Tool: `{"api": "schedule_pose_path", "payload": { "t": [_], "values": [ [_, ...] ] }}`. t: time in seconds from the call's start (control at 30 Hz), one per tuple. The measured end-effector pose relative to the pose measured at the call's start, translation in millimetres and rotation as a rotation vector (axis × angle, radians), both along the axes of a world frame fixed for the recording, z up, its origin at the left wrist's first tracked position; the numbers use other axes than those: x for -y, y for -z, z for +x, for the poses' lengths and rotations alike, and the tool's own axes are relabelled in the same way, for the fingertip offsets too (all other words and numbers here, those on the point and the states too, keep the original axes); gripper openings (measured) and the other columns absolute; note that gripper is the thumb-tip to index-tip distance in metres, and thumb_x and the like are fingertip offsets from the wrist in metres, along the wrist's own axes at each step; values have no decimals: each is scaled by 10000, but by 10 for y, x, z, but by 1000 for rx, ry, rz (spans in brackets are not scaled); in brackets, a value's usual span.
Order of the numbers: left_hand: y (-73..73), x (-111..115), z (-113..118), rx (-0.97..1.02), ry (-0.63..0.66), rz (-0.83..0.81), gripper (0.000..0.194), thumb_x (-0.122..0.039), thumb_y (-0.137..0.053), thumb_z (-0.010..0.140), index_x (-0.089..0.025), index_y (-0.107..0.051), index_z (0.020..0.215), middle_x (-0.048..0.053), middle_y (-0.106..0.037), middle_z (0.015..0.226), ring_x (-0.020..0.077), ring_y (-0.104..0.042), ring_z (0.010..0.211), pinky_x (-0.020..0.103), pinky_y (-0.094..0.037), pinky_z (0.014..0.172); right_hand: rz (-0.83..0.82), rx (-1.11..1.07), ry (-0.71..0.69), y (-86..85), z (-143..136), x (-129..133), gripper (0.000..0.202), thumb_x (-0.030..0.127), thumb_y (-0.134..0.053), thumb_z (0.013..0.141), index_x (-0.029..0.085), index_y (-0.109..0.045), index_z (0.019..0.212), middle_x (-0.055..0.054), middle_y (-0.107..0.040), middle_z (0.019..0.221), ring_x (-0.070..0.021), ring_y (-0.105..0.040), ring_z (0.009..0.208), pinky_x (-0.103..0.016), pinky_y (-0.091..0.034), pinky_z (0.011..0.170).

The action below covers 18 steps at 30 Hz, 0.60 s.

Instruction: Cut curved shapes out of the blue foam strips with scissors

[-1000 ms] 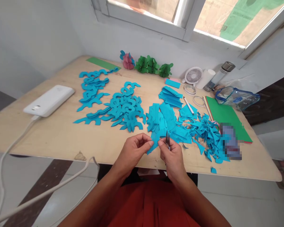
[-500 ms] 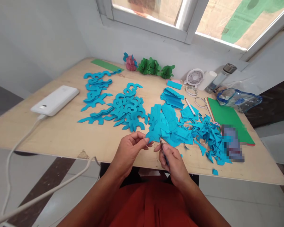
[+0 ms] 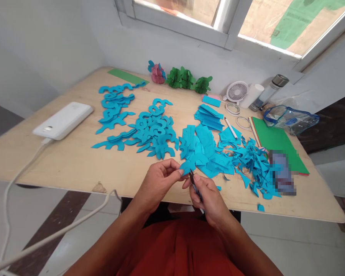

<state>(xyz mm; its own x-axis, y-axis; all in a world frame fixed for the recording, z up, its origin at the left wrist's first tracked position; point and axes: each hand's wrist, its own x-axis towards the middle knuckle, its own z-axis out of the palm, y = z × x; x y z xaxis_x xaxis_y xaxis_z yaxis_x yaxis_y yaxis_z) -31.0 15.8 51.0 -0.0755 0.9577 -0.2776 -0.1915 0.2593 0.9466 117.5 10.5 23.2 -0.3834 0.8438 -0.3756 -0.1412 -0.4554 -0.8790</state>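
Note:
My left hand pinches a small piece of blue paper between thumb and fingers, near the table's front edge. In my right hand is a pair of dark-handled scissors, gripped with the fingers wrapped round it. The scissors' blades are at the paper's right edge; whether they are apart is too small to tell. Just beyond my hands lies a pile of blue paper sheets. Cut curvy blue paper shapes are heaped to its left, and blue scraps spread out on its right.
A white power bank with a cable lies on the left of the wooden table. Along the back stand green paper figures, a small fan and a bottle. Green paper and a clear pouch lie at right.
My right hand and the scissors have moved left, closer to my left hand. The blue paper in my left hand has turned and shows a rounded outline.

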Motion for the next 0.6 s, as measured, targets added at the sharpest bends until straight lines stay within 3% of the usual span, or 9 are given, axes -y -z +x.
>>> {"api": "schedule_pose_path", "payload": {
  "t": [0.37,0.6],
  "values": [
    [19,-25,-9,-44,29,13,145,-257,-682,660,-180,-583,588,-20,-574,555,134,-545,575,253,-459,596,4,24,-2,-1,-1,-17,427,550,-500,858,154,-599,732,98,-335,410,-60,-194,351,-208,-148,362],
    [33,-27,-4,-56,39,10,141,-259,-681,667,-183,-585,598,-17,-581,561,139,-552,578,264,-462,607,-14,15,0,-15,2,-16,414,552,-514,846,161,-585,729,99,-331,414,-60,-178,353,-208,-104,356]
  ]
}}
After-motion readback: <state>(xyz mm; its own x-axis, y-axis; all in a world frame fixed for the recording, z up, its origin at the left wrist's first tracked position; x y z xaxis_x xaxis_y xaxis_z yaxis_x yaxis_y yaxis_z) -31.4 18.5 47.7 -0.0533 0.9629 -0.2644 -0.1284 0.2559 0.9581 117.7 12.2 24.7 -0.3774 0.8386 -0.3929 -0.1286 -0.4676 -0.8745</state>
